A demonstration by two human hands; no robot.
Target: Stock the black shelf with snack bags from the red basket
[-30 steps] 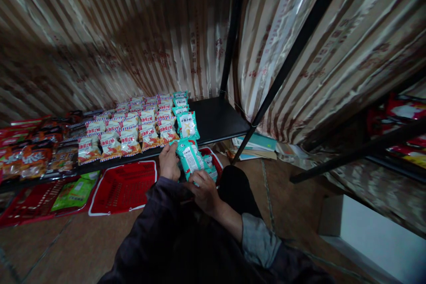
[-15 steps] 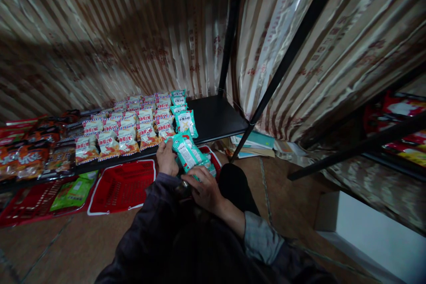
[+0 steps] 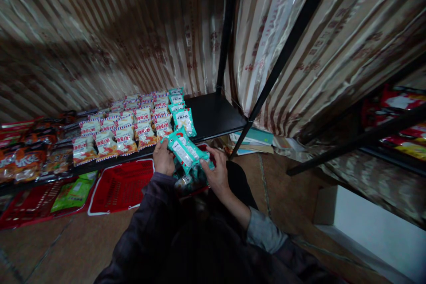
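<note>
Between my hands is a teal snack bag (image 3: 183,150), its printed back label facing up. My left hand (image 3: 163,158) pinches the bag's left end. My right hand (image 3: 217,171) has its thumb and fingers closed on the lower right end, where a second teal packet seems to overlap. Below them, more teal snack bags (image 3: 185,182) lie in a red basket, mostly hidden by my hands and the held bag. Just beyond, a column of teal bags (image 3: 184,120) lines the shelf beside rows of white-and-orange snack bags (image 3: 125,139).
The black shelf (image 3: 216,117) has thin metal posts (image 3: 266,91) at its right. A red basket (image 3: 123,184) and a green packet (image 3: 73,193) are under its front edge. Papers (image 3: 254,138) lie on the floor by the post. A white box (image 3: 372,230) stands at right.
My right hand has risen from the basket to the right end of the teal bag. The bag is turned flatter between both hands, and the view has shifted slightly.
</note>
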